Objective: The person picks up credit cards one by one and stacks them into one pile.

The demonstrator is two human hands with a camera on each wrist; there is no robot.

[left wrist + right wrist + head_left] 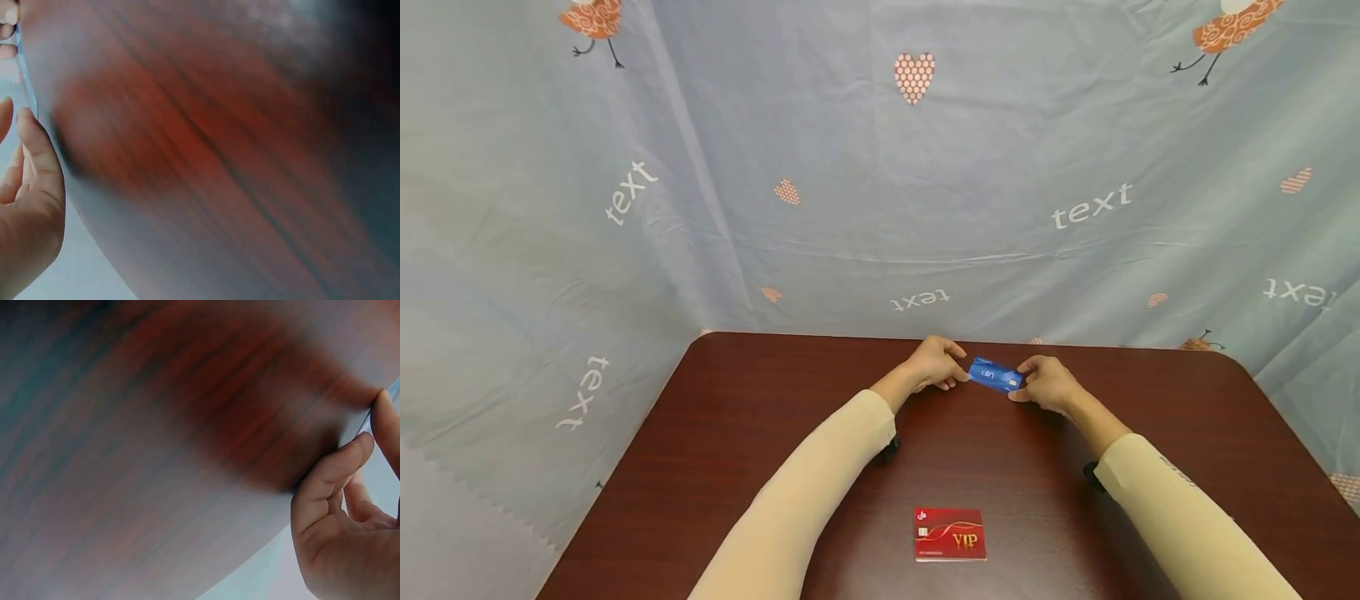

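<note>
A blue VIP card (995,375) is held up over the far part of the table, its lettering upside down in the head view. My right hand (1047,383) grips its right end between thumb and fingers. At the card's left end is my left hand (937,363), with its thumb tip right at the edge and its forefinger spread away from the thumb. In the left wrist view, the card (26,75) shows as a thin bluish strip above the left thumb (42,147). The right wrist view has the right hand (337,506) around the card's edge.
A red VIP card (949,534) with gold lettering lies flat near the table's front, between the forearms. The dark reddish-brown table (760,433) has rounded far corners. Behind it hangs a grey-blue curtain (850,150) printed with hearts, birds and the word "text".
</note>
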